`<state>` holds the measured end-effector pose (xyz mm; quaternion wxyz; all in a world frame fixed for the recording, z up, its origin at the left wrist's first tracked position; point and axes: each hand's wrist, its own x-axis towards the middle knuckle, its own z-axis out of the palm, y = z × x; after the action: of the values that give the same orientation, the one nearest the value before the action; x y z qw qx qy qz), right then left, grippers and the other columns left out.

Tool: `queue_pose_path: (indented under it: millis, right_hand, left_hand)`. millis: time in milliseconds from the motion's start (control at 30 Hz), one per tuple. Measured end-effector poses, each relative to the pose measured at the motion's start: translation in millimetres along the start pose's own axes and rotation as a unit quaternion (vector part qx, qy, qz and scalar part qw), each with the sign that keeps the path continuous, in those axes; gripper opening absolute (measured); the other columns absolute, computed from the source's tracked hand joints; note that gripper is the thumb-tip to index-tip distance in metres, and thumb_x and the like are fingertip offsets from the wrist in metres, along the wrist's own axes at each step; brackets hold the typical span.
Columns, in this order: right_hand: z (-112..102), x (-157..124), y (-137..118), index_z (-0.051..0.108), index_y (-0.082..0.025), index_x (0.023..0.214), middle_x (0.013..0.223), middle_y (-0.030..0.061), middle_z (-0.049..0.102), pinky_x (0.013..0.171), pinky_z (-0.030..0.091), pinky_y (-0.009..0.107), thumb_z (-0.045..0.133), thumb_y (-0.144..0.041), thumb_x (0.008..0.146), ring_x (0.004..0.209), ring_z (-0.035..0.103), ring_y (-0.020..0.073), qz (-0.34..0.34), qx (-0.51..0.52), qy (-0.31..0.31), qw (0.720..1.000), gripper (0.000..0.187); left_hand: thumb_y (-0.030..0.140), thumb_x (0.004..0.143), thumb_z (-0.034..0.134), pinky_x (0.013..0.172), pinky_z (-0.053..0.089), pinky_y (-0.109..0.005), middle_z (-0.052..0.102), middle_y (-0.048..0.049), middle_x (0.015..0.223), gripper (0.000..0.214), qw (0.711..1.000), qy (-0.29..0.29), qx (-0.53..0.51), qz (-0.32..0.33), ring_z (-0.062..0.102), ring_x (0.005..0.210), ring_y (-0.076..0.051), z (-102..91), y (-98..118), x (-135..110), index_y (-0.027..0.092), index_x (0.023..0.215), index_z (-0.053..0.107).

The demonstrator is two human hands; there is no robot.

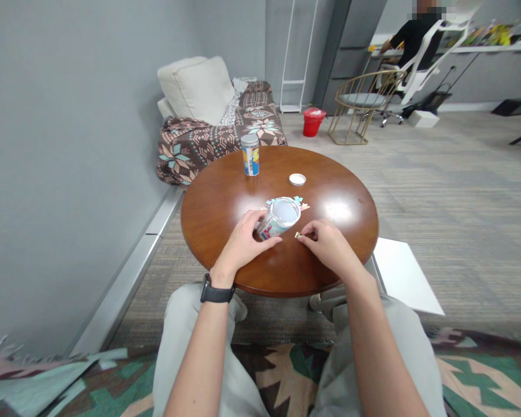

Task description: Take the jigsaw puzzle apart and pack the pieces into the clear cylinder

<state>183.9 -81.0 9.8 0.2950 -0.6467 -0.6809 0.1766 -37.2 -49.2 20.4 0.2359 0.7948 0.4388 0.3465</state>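
Seated view, knees under a round brown wooden tabletop. The left hand is wrapped around a small round canister with a colourful printed label. The canister is tipped onto its side near the front middle of the tabletop, its open mouth turned up and away from the person, fingers curled over the wall and thumb beneath. The right hand rests just beside it, thumb and forefinger pinching a tiny yellowish flat piece low over the wood, the other fingers loosely folded. A flat white round lid lies apart from the canister toward the far side, so the opening is already done. A few small pale blue and pink flat pieces lie scattered just beyond the canister's mouth. Whether more remain inside cannot be told, as the interior reads only as a pale glare. A second upright printed can with a silver cap stands at the far left edge, capped and untouched. By my reading the work is at an early-to-middle stage, with one container open and few pieces out. Another person sits at a desk far behind.
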Motion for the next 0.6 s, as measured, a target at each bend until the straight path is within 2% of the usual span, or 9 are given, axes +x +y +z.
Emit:
queue_pose_path:
  millis: [100, 167, 200, 300, 367, 500, 600]
  right_hand:
    - [-3, 0, -6, 0.058, -0.021, 0.077, 0.074, 0.0008, 0.065, 0.069, 0.046, 0.03, 0.057, -0.018, 0.079, 0.069, 0.059, 0.0164, 0.007, 0.039, -0.013, 0.999, 0.004]
    - [-9, -1, -14, 0.059, -0.021, 0.079, 0.073, 0.0004, 0.065, 0.067, 0.046, 0.029, 0.057, -0.018, 0.079, 0.067, 0.059, 0.0157, 0.002, 0.071, 0.012, 0.997, 0.003]
    - [-14, -2, -21, 0.06, -0.021, 0.081, 0.074, 0.0008, 0.066, 0.066, 0.047, 0.029, 0.058, -0.019, 0.08, 0.067, 0.059, 0.0156, -0.004, 0.086, 0.041, 0.995, 0.002]
    - [-32, -9, -45, 0.065, -0.021, 0.086, 0.083, 0.0041, 0.069, 0.066, 0.049, 0.03, 0.06, -0.026, 0.084, 0.071, 0.061, 0.017, -0.049, 0.109, 0.182, 0.976, 0.008]
    - [-42, -14, -61, 0.068, -0.023, 0.088, 0.088, 0.0056, 0.07, 0.069, 0.051, 0.032, 0.059, -0.028, 0.087, 0.078, 0.063, 0.019, -0.098, 0.116, 0.231, 0.961, 0.011]
    - [-47, -21, -77, 0.071, -0.026, 0.088, 0.091, 0.0046, 0.073, 0.076, 0.053, 0.036, 0.054, -0.023, 0.09, 0.087, 0.065, 0.0208, -0.165, 0.105, 0.198, 0.961, 0.017]
    - [-43, -20, -75, 0.071, -0.025, 0.091, 0.093, 0.0049, 0.073, 0.079, 0.054, 0.036, 0.05, -0.021, 0.091, 0.089, 0.066, 0.0206, -0.161, 0.095, 0.188, 0.964, 0.022]
  left_hand:
    - [0.04, 0.077, 0.076, 0.09, 0.048, -0.035, 0.061, -0.006, 0.112, 0.049, 1.0, -0.001, 0.0, 0.003, 0.058, 0.101, -0.022, -0.4, 0, 0, 0.021, 0.117, 0.055]
    - [0.04, 0.077, 0.076, 0.091, 0.048, -0.035, 0.061, -0.0062, 0.113, 0.05, 1.0, -0.003, -0.001, 0.004, 0.058, 0.102, -0.023, -0.4, 0, 0, 0.021, 0.118, 0.056]
    - [0.04, 0.077, 0.077, 0.091, 0.048, -0.035, 0.061, -0.0064, 0.113, 0.05, 1.0, -0.004, -0.001, 0.005, 0.058, 0.103, -0.023, -0.4, -1, 0, 0.022, 0.118, 0.056]
    - [0.041, 0.076, 0.077, 0.091, 0.049, -0.036, 0.06, -0.0069, 0.116, 0.052, 1.0, -0.004, -0.006, 0.013, 0.058, 0.105, -0.024, -0.3, -1, 0, 0.022, 0.12, 0.056]
    - [0.041, 0.076, 0.077, 0.091, 0.049, -0.036, 0.06, -0.007, 0.118, 0.053, 1.0, -0.009, -0.012, 0.02, 0.058, 0.107, -0.024, -0.6, -1, 0, 0.023, 0.121, 0.056]
    - [0.039, 0.076, 0.078, 0.092, 0.05, -0.036, 0.06, -0.0067, 0.12, 0.053, 0.999, -0.014, -0.019, 0.03, 0.058, 0.11, -0.024, -2.3, 2, 0, 0.024, 0.122, 0.056]
    - [0.038, 0.076, 0.078, 0.093, 0.05, -0.036, 0.06, -0.0069, 0.12, 0.052, 0.999, -0.01, -0.022, 0.029, 0.058, 0.11, -0.024, -2.5, 3, 0, 0.023, 0.121, 0.056]
